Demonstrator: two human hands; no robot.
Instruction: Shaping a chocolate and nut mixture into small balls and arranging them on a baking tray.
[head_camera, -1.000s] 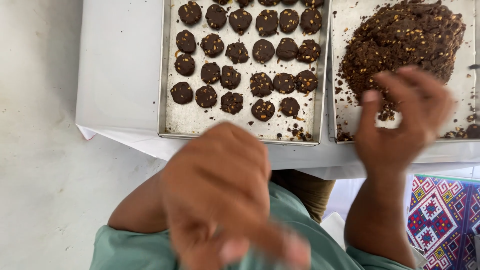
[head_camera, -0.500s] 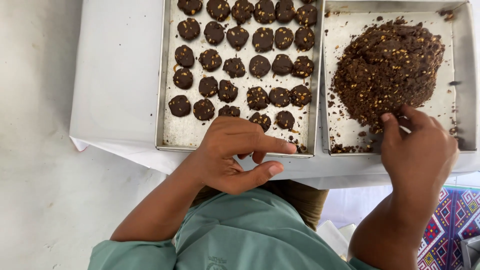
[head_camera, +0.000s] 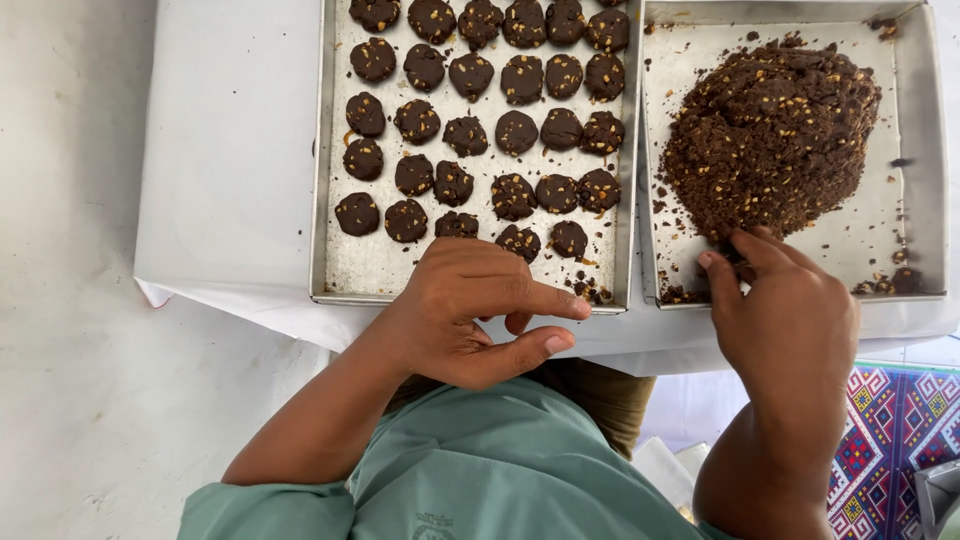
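Note:
My left hand (head_camera: 478, 312) hovers over the near rim of the left metal tray (head_camera: 322, 180), fingers loosely curled and apart, holding nothing. That tray carries several rows of round dark chocolate cookie pieces (head_camera: 515, 130) flecked with nuts. My right hand (head_camera: 785, 315) reaches into the near edge of the right metal tray (head_camera: 925, 150), its fingertips pinching at the bottom of a big mound of dark crumbly dough (head_camera: 775, 135). How much dough sits in the fingers is hidden.
Both trays rest side by side on a white-covered table (head_camera: 230, 150). Loose crumbs lie along the right tray's near edge (head_camera: 880, 282). A patterned colourful mat (head_camera: 895, 440) shows below on the right, pale floor (head_camera: 70, 350) on the left.
My right hand has come down from mid-air to the bottom of the dough mound. My left hand moved from close to the camera out to the left tray's near rim.

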